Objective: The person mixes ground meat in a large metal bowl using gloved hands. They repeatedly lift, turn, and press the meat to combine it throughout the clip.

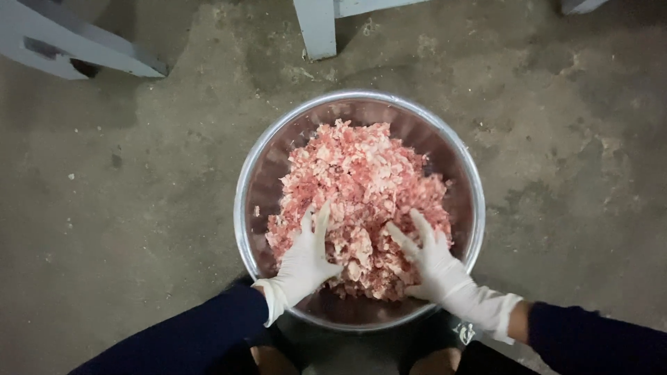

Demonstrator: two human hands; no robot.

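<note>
Gloved L hand (303,260) & R hand (432,260), fingers spread flat, gripping nothing, atop pink minced meat (361,180) w/in steel bowl (253,173).

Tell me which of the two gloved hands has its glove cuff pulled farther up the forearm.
The right hand: its white cuff runs well past the wrist before bare skin shows, while the left hand has a cuff ending right at its dark sleeve.

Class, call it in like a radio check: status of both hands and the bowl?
Left hand and right hand gloved, open, pressed on minced meat. Meat heaped in steel bowl on concrete floor. Nothing in the way.
</note>
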